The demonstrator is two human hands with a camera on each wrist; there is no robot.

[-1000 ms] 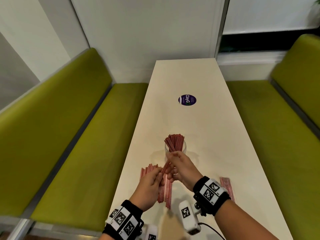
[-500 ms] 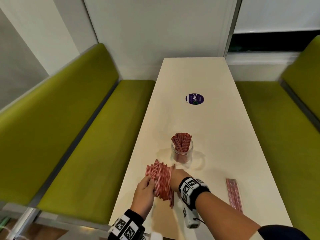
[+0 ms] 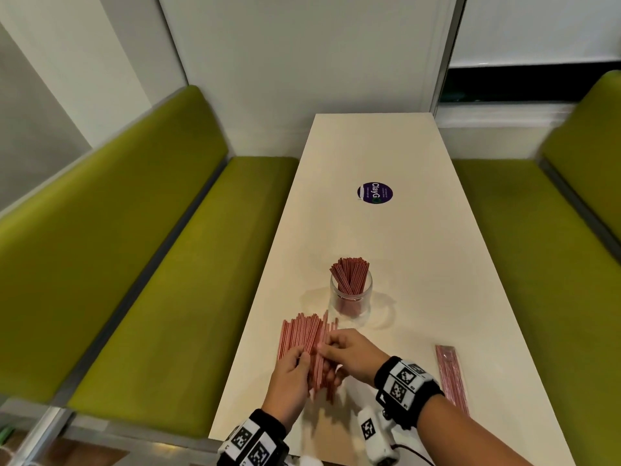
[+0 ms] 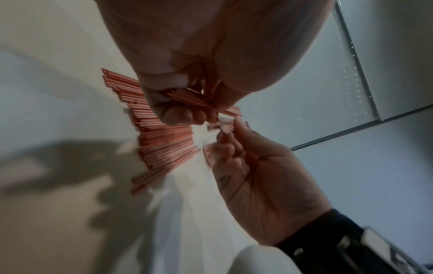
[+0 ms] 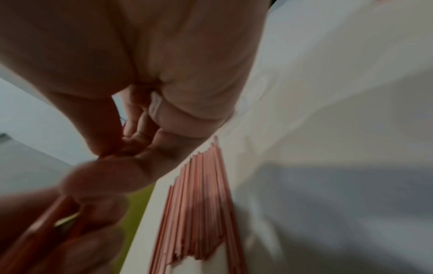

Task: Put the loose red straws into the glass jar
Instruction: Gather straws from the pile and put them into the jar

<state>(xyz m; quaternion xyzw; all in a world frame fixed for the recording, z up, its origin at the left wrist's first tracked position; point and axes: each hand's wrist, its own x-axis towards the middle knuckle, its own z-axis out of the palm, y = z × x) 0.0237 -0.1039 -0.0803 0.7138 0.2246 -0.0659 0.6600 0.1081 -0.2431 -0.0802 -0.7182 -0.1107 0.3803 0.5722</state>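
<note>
A glass jar (image 3: 351,299) stands mid-table with a bunch of red straws (image 3: 349,274) upright in it. Just in front of it, loose red straws (image 3: 300,334) lie fanned out on the white table (image 3: 403,264). My left hand (image 3: 304,356) grips a small bundle of these straws (image 4: 187,97) between thumb and fingers, lifted off the pile (image 4: 164,142). My right hand (image 3: 324,348) meets it from the right, its curled fingers (image 4: 226,146) pinching the same bundle. The right wrist view is blurred and shows the pile (image 5: 203,194) below the palm.
A flat packet of red straws (image 3: 450,375) lies at the table's right near edge. A round purple sticker (image 3: 375,193) sits farther up the table. Green benches (image 3: 168,264) flank both sides; the pile lies close to the table's left edge.
My right hand came down from the jar to the loose pile. Both hands now close on a bundle of straws in the pile. The view shifted slightly.
</note>
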